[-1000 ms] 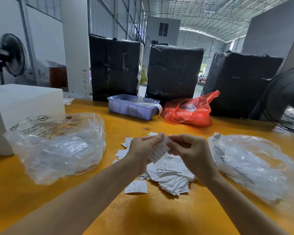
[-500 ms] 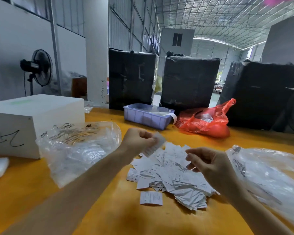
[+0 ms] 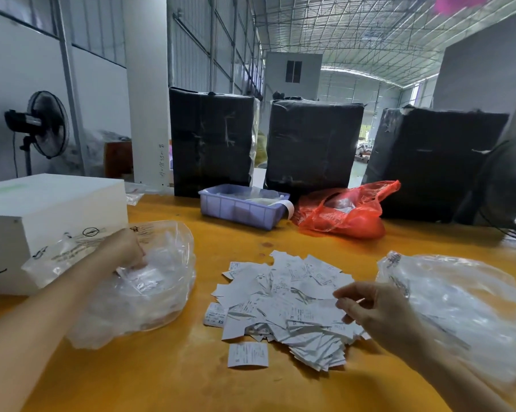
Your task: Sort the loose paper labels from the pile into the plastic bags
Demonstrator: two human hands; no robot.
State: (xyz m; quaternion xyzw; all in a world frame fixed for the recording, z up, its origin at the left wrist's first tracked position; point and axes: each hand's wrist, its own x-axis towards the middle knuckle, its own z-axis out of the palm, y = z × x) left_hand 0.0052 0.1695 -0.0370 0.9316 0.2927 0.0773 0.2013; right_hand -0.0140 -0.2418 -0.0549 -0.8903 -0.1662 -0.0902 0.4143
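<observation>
A pile of loose white paper labels point(image 3: 283, 298) lies on the yellow table point(image 3: 236, 242), and one label point(image 3: 247, 354) sits apart at its near edge. My left hand point(image 3: 125, 248) reaches into the mouth of the clear plastic bag point(image 3: 149, 298) on the left, fingers curled down on a paper label point(image 3: 138, 274) just inside it. My right hand point(image 3: 372, 310) hovers over the pile's right edge with fingers loosely bent, holding nothing. A second clear plastic bag point(image 3: 459, 304) lies at the right.
A white box point(image 3: 42, 209) stands behind the left bag. Farther back sit a lilac plastic tray point(image 3: 239, 208), a red plastic bag point(image 3: 346, 215) and three black-wrapped bales point(image 3: 212, 144). Fans stand at the far left point(image 3: 44, 123) and right point(image 3: 509, 185).
My left hand has carried a label from above the pile leftward into the left bag. My right hand has let go and dropped toward the pile's right edge. The view has shifted left.
</observation>
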